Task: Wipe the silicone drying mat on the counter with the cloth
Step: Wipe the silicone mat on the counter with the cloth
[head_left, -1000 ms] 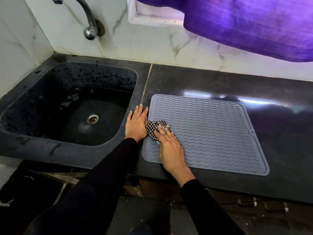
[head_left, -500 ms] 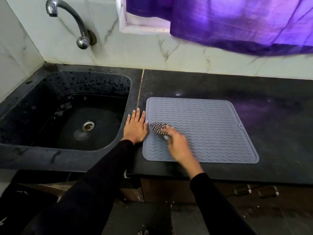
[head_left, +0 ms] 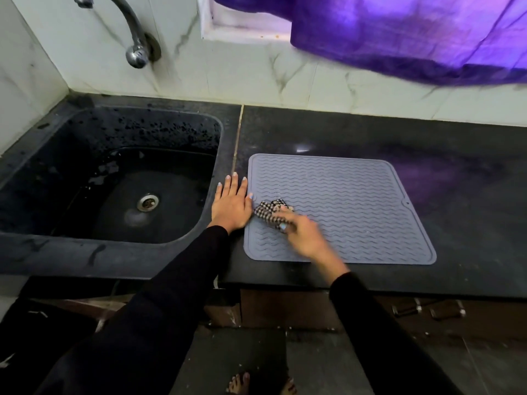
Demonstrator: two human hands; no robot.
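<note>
And there we were, right hand (head_left: 303, 236) curled around the bunched checked cloth (head_left: 269, 213), pressing it onto the grey silicone mat (head_left: 356, 206) near its left edge. The hand was blurred, so we judged a stroke was under way. Our left hand (head_left: 232, 205) lay flat and spread, holding nothing, on the strip of desk (head_left: 456, 195) between the sink (head_left: 108, 195) and the mat, its thumb side touching or just at the mat's left border; we couldn't tell which.

The mat itself sat flat on the dark desk, just right of the sink, its near edge close to the desk's front lip.

How to play this well? We reckoned the stroke wanted to run along the wavy ridges rather than across them, so the cloth got into the grooves, with steady downward pressure and the left hand pinning the mat so it didn't creep.

Room to move: plenty! The whole right and far part of the mat lay bare ahead of the cloth, and open desk stretched beyond its right and far edges. Tight spots were the left side, where our own hand sat with the sink just beyond it, and the near edge by the drop to the floor.
</note>
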